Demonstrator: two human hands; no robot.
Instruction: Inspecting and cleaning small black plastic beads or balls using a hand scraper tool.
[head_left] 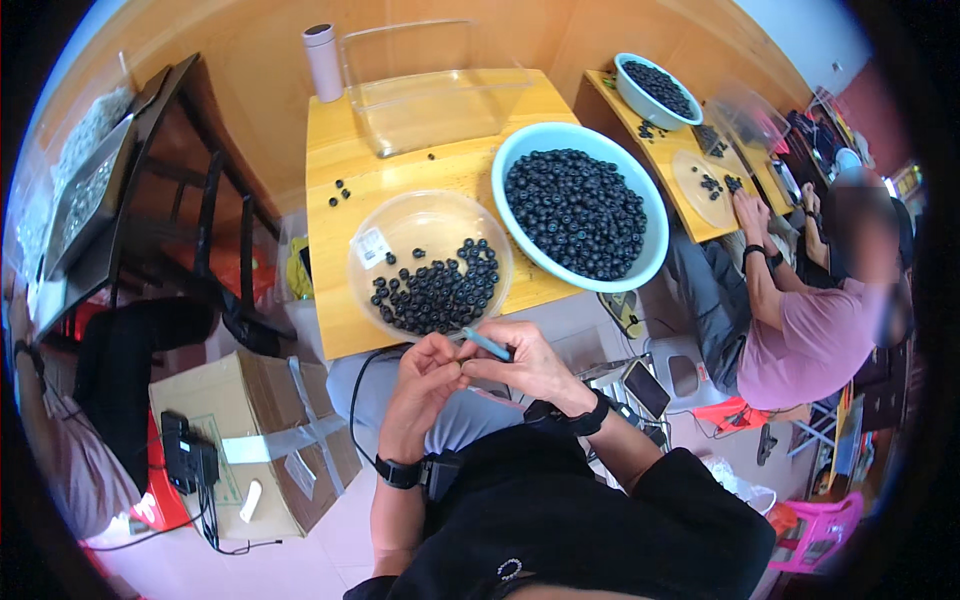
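Observation:
Both hands meet in front of my body, just off the near edge of the wooden table (345,315). My left hand (422,385) is closed in a pinch; whatever small thing lies at its fingertips is too small to name. My right hand (525,362) is closed around a light-blue, pen-like tool (487,345), and its thumb and finger touch the left fingertips. Right beyond my hands lies a shallow clear round tray (365,285), with many small black ring-like pieces (425,300) in its near part. A white label (372,247) sticks to its left side.
A light-blue basin (655,240) heaped with black pieces stands to the right. Behind are a clear plastic box (430,110) and a pink bottle (322,62). A cardboard box (230,400) is at left. A co-worker (810,340) sits at another table on the right.

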